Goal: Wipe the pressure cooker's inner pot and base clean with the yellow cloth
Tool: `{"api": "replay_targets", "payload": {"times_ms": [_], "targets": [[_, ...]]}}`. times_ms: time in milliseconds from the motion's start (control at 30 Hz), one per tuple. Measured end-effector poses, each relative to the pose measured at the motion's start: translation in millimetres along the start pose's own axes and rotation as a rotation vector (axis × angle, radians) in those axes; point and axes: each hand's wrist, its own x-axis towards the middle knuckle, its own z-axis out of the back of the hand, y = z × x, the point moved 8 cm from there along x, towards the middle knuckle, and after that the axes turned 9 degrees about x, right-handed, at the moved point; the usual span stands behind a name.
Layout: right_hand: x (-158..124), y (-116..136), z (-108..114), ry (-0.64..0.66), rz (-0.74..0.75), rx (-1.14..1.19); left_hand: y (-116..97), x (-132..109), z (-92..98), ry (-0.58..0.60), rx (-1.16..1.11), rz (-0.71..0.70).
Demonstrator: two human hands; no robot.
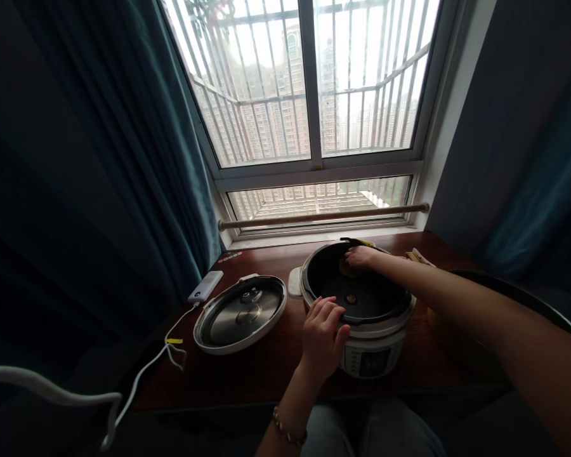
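Head | cooker | right hand inside | left hand at near rim

Inside the cooker, the right hand covers part of a brownish item — too dim to tell what it is. A yellow piece at the far rim is partly hidden behind that hand and wrist, and the lettering on the control panel is too small to read. The right forearm blocks much of the large pot, then leaves at the picture's edge. The left forearm and the legs are cut off below — the white cable at the left.
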Motion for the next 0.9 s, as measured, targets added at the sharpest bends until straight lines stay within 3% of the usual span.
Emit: {"api": "replay_targets", "payload": {"times_ms": [100,167,267,367,567,667,900], "targets": [[0.7,10.6,-16.2,0.245,0.234,-0.127,0.5,-0.3,-0.2,-0.013,-0.001,0.003],[0.6,15.0,-15.0,0.340,0.352,-0.204,0.8,-0.4,0.1,-0.020,0.000,0.008],[-2.7,18.8,-1.7,0.384,0.472,-0.324,0.7,-0.1,-0.1,-0.019,-0.003,0.009],[-16.8,18.2,13.5,0.346,0.516,-0.482,0.1,0.4,-0.3,-0.016,-0.003,0.004],[-64.9,7.8,29.7,0.322,0.316,-0.674,0.3,-0.7,-0.2,-0.016,-0.001,0.011],[-83.8,10.1,34.8,0.340,0.199,-0.637,0.1,-0.8,-0.1,-0.023,-0.001,0.007],[-107.0,13.2,46.6,0.470,-0.275,-0.429,-1.0,-0.2,-0.6,-0.025,0.012,0.013]]}}
